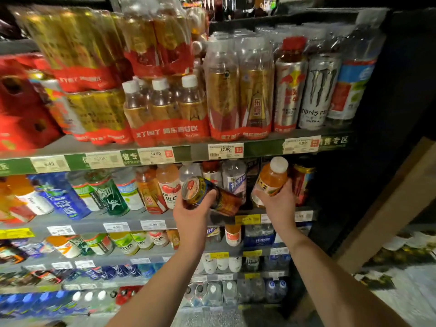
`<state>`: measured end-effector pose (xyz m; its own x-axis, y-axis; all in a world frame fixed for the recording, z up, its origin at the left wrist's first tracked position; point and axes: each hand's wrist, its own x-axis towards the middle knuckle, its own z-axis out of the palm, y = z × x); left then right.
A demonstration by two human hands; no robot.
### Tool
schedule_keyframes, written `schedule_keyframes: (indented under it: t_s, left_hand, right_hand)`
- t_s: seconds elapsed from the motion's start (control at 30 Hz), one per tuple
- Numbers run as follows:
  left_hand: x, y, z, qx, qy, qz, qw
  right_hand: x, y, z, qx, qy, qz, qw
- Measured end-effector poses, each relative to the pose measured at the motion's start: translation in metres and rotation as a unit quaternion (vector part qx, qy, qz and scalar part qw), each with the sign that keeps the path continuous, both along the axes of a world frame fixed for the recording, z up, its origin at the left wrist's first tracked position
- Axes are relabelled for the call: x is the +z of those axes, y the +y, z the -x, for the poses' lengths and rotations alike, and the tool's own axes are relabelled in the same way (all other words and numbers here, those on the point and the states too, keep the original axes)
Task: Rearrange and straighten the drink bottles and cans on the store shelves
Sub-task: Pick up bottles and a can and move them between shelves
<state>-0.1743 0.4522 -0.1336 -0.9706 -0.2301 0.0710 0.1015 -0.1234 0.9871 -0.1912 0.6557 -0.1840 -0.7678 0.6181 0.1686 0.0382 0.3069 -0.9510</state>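
My left hand (pixel 192 214) grips a dark can with a red and gold label (pixel 207 193), tipped over so its silver top faces left, in front of the second shelf (pixel 132 220). An orange drink bottle with a white cap (pixel 271 179) leans to the right in the grip of my right hand (pixel 277 200), at the right end of the same shelf. Behind both hands stand a clear bottle with a blue label (pixel 234 178) and a red and gold can (pixel 303 182).
The top shelf (pixel 188 153) carries shrink-wrapped packs of gold bottles (pixel 165 107), a silver Red Bull can (pixel 289 90) and a white Monster can (pixel 318 90). Lower shelves hold rows of bottles and water. A dark cabinet side (pixel 389 90) closes the right, with a brown board (pixel 389 199) beside it.
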Motion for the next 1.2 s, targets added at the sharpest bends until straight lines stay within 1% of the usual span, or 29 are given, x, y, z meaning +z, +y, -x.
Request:
schedule_keyframes:
  t_s: [0.17,0.3,0.4,0.5,0.6,0.67,0.77,0.83,0.93,1.0,1.07,1.2]
  left_hand:
    - [-0.002,-0.008,-0.004,-0.009,-0.002,-0.007,1.000]
    - [-0.004,-0.025,0.005,-0.030,0.001,0.007,1.000]
    - [-0.004,-0.030,0.009,-0.045,0.005,0.024,0.999]
    - [-0.003,-0.030,0.013,-0.062,-0.004,0.031,0.998]
    - [0.000,-0.023,0.013,-0.080,0.008,0.036,0.996]
    - [0.003,-0.016,0.010,-0.092,0.017,0.038,0.995]
    - [0.003,-0.006,0.005,-0.097,0.022,0.034,0.994]
    - [0.003,0.002,0.001,-0.095,0.019,0.035,0.995]
    - [0.002,0.016,-0.005,-0.087,0.007,0.035,0.996]
    - [0.002,0.026,-0.008,-0.086,0.000,0.035,0.996]
    - [0.001,0.035,-0.012,-0.084,-0.001,0.039,0.996]
    - [-0.001,0.048,-0.016,-0.081,-0.012,0.049,0.995]
  right_hand:
    - [-0.020,0.004,0.010,-0.029,-0.027,-0.036,0.999]
    - [-0.028,-0.002,0.027,-0.055,-0.047,-0.096,0.993]
    - [-0.018,-0.009,0.030,-0.077,-0.060,-0.143,0.985]
    - [-0.014,-0.015,0.029,-0.091,-0.057,-0.168,0.980]
    - [-0.012,-0.015,0.026,-0.091,-0.067,-0.186,0.976]
    - [-0.015,-0.010,0.020,-0.083,-0.065,-0.174,0.979]
    - [-0.021,-0.001,0.005,-0.083,-0.036,-0.153,0.984]
    - [-0.023,0.011,-0.007,-0.106,0.000,-0.131,0.986]
    - [-0.026,0.037,-0.021,-0.144,0.026,-0.102,0.984]
    - [-0.030,0.053,-0.026,-0.168,0.016,-0.090,0.982]
    - [-0.030,0.064,-0.025,-0.173,0.003,-0.050,0.984]
    - [-0.034,0.091,-0.014,-0.097,-0.035,0.013,0.995]
